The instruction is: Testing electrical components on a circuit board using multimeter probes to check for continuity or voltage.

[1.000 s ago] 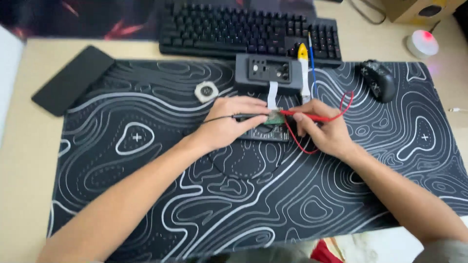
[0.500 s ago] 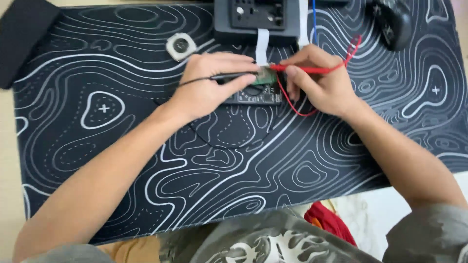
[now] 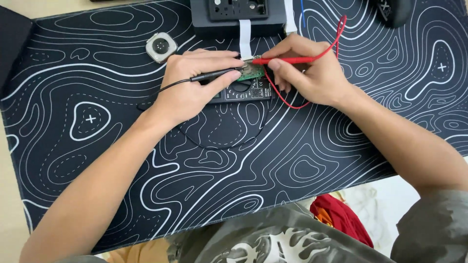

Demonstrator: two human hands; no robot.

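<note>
- The left hand (image 3: 195,87) pinches a thin black test probe (image 3: 214,74); the right hand (image 3: 307,73) grips a thin red test probe (image 3: 287,60) like a pen.
- Both tips meet on a small green circuit board (image 3: 251,73), which lies on a black multimeter (image 3: 243,90), just below the white ribbon cable (image 3: 245,41).
- To probe well, judging from the grip: rest both wrists on the black contour-patterned desk mat (image 3: 97,146), hold each tip steady on its own contact, and keep the tips apart.
- A square watch case (image 3: 161,47) lies left of the board, well clear.
</note>
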